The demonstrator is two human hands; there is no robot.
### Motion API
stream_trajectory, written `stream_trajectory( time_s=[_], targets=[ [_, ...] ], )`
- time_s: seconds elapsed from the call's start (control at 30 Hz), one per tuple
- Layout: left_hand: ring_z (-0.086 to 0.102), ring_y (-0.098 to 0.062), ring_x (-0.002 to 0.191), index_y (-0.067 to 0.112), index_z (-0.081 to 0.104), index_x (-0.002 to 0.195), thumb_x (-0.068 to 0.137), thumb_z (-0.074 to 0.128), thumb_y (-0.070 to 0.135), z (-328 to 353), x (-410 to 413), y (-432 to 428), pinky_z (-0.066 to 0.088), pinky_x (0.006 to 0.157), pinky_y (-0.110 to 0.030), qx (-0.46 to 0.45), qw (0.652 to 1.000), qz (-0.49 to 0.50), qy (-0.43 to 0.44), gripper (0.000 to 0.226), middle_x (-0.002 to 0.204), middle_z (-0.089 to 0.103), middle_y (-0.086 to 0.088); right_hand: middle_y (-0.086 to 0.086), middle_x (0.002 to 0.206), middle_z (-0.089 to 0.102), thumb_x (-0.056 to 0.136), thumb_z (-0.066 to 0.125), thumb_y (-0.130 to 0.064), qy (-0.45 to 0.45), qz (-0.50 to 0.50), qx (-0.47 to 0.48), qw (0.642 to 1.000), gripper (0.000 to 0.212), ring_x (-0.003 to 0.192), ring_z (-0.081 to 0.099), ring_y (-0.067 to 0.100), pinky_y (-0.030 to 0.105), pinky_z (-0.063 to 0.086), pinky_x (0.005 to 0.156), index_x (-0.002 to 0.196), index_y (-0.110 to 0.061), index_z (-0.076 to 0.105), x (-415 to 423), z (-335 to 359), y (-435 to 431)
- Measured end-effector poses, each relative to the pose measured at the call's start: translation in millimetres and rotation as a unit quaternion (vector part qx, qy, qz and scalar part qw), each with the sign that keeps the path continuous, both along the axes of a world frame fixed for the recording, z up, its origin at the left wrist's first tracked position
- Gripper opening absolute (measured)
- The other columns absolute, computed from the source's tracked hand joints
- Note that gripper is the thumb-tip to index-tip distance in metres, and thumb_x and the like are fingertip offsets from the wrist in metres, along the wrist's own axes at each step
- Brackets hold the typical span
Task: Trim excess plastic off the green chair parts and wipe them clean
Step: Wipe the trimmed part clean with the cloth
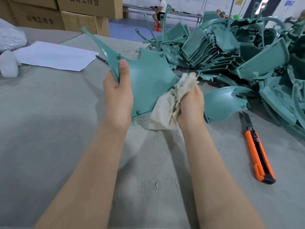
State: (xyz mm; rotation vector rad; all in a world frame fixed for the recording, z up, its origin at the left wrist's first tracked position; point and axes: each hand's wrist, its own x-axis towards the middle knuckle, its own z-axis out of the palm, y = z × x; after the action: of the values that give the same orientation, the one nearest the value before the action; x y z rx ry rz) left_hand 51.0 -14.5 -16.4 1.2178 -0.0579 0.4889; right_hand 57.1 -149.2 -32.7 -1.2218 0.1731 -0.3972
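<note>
My left hand [118, 95] grips the left edge of a green chair part [148, 76], a curved panel with a long pointed arm rising to the upper left; the thumb lies on its face. My right hand [191, 103] holds a crumpled off-white rag [171, 100] bunched against the panel's lower right edge. The panel's bottom edge rests on the grey felt table [57, 129]. An orange utility knife [257, 152] lies on the table to the right of my right forearm, apart from both hands.
A big heap of green chair parts [239, 52] fills the right and back of the table. White paper [54, 55] and a pen [101, 59] lie at the left. Cardboard boxes [79, 15] stand behind. A person sits far off [159, 10].
</note>
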Motion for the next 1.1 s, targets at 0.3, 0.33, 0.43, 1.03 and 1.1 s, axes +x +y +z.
stream_trajectory(
  time_s=[0.3, 0.33, 0.43, 1.03, 1.1],
  targets=[
    [0.067, -0.012, 0.088, 0.018, 0.061, 0.099, 0.103, 0.042, 0.029, 2.7, 0.4, 3.0, 0.057, 0.081, -0.031, -0.075, 0.996, 0.046, 0.001, 0.022, 0.089, 0.069, 0.006, 0.002, 0.112, 0.064, 0.083, 0.074, -0.031, 0.006, 0.051, -0.141, 0.989, 0.05, 0.095, 0.068, 0.015, 0.031, 0.057, 0.083, 0.122, -0.018, 0.044, -5.3, 2.8, 9.0],
    [0.067, -0.01, 0.085, 0.019, 0.061, 0.096, 0.103, 0.042, 0.029, 2.7, 0.4, 4.0, 0.056, 0.078, -0.028, -0.085, 0.995, 0.051, 0.008, 0.023, 0.085, 0.069, 0.009, 0.004, 0.114, 0.064, 0.083, 0.075, -0.029, 0.002, 0.069, -0.139, 0.988, 0.05, 0.097, 0.068, 0.017, 0.033, 0.057, 0.084, 0.122, -0.019, 0.044, -6.2, 3.4, 9.0],
    [0.068, -0.018, 0.099, 0.019, 0.061, 0.1, 0.103, 0.042, 0.032, 3.3, 0.9, 9.2, 0.055, 0.089, -0.036, -0.124, 0.99, 0.053, 0.035, 0.023, 0.095, 0.069, 0.005, 0.009, 0.114, 0.064, 0.085, 0.073, -0.02, -0.019, 0.115, -0.161, 0.98, 0.045, 0.099, 0.067, 0.022, 0.034, 0.057, 0.085, 0.122, -0.017, 0.046, -8.9, 4.7, 11.9],
    [0.065, -0.023, 0.109, 0.019, 0.063, 0.102, 0.102, 0.045, 0.029, 4.1, -2.3, 3.6, 0.05, 0.098, -0.046, -0.06, 0.997, 0.004, 0.049, 0.021, 0.108, 0.07, -0.002, -0.011, 0.075, 0.063, 0.1, 0.049, -0.033, -0.06, 0.031, -0.132, 0.989, 0.016, 0.061, 0.059, -0.001, 0.016, 0.047, 0.056, 0.098, -0.021, 0.059, -9.2, 11.2, -14.3],
    [0.063, -0.024, 0.111, 0.018, 0.063, 0.105, 0.102, 0.045, 0.028, 4.2, -2.1, 4.5, 0.049, 0.099, -0.046, -0.057, 0.997, 0.008, 0.047, 0.021, 0.106, 0.07, -0.001, -0.008, 0.089, 0.06, 0.098, 0.054, -0.018, -0.071, 0.082, -0.226, 0.968, 0.014, 0.069, 0.056, -0.006, 0.011, 0.046, 0.064, 0.112, -0.016, 0.057, -9.2, 9.3, -15.2]
  ],
)
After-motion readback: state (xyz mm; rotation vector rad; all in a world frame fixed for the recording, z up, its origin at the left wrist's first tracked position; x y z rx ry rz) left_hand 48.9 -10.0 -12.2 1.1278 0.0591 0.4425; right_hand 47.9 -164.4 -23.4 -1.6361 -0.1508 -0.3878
